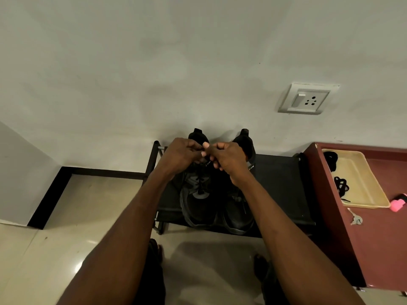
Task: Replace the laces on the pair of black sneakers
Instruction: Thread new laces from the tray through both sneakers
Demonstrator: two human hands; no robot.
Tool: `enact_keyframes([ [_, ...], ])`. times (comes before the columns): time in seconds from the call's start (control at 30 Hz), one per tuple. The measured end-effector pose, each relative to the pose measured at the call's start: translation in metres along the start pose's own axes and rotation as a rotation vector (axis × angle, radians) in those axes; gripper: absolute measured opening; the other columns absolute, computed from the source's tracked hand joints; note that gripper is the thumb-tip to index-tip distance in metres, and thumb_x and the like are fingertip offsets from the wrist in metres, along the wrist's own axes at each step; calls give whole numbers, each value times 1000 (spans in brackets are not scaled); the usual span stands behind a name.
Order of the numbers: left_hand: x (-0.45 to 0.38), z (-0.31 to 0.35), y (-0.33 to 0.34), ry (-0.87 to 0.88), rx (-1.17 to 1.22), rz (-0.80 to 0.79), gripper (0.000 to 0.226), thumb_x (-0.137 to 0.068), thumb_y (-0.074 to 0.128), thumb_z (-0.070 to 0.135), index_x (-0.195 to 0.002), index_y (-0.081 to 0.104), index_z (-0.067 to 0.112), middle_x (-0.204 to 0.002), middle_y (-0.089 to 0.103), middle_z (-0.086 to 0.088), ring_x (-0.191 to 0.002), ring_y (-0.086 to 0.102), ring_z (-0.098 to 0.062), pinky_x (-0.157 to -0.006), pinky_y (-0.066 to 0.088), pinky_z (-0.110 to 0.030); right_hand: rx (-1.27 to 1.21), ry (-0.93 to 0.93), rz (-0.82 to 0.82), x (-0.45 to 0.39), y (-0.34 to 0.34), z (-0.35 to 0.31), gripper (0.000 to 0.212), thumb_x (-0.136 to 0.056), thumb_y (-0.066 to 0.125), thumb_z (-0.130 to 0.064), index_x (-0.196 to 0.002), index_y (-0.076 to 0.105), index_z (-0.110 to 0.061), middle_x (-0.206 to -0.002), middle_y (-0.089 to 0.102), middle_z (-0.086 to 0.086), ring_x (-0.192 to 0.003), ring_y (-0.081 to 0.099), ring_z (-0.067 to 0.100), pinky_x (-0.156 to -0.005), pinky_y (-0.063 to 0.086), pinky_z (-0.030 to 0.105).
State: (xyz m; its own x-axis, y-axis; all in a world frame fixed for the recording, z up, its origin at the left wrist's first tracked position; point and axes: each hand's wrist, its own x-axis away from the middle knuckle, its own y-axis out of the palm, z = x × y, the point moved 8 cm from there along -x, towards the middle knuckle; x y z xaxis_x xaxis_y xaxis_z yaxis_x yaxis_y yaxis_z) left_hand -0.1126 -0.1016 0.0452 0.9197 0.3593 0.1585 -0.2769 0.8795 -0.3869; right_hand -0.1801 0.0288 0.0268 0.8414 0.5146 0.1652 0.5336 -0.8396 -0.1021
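Note:
Two black sneakers stand side by side on a low black rack (279,183), toes toward me: the left sneaker (198,205) and the right sneaker (237,216). A black lace (200,183) runs down the left sneaker's eyelets. My left hand (180,154) and my right hand (229,159) meet above the left sneaker's tongue, fingers curled and pinching the lace ends between them. The ends themselves are mostly hidden by my fingers.
A maroon cabinet (374,238) stands to the right, bearing a beige tray (361,183) with loose black laces (341,186), a pink object (398,204) and keys (355,219). A wall socket (307,99) sits above. Tiled floor lies left of the rack.

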Motion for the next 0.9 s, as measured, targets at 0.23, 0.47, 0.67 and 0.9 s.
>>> enact_keyframes([
  [0.23, -4, 1, -5, 46, -2, 78, 10, -89, 73, 17, -97, 79, 15, -78, 76, -6, -75, 72, -25, -70, 55, -30, 19, 59, 6, -4, 3, 3, 42, -97, 62, -44, -73, 68, -10, -49, 50, -8, -39, 39, 2, -40, 32, 14],
  [0.47, -15, -12, -15, 48, -356, 240, 12, -88, 67, 9, -87, 79, 12, -87, 70, -2, -73, 59, -7, -65, 48, -19, 543, -22, -103, -18, 15, 29, 33, -103, 48, -14, -131, 63, -19, -118, 67, 7, -82, 56, 12, -64, 39, 21],
  [0.67, -27, -36, -1, 82, -608, 146, 16, -90, 64, 11, -96, 79, 14, -115, 47, -7, -112, 43, -26, -92, 37, -31, 677, -43, -95, -16, 20, 38, 44, -94, 46, -1, -134, 58, -17, -109, 68, 12, -76, 57, 17, -58, 38, 23],
  [0.9, -28, -34, 13, 161, -659, 30, 18, -92, 64, 16, -103, 78, 15, -148, 36, -6, -136, 27, -27, -110, 31, -41, 659, -62, -83, -16, 18, 38, 46, -96, 46, -1, -138, 56, -17, -88, 63, 0, -60, 54, 7, -47, 34, 12],
])
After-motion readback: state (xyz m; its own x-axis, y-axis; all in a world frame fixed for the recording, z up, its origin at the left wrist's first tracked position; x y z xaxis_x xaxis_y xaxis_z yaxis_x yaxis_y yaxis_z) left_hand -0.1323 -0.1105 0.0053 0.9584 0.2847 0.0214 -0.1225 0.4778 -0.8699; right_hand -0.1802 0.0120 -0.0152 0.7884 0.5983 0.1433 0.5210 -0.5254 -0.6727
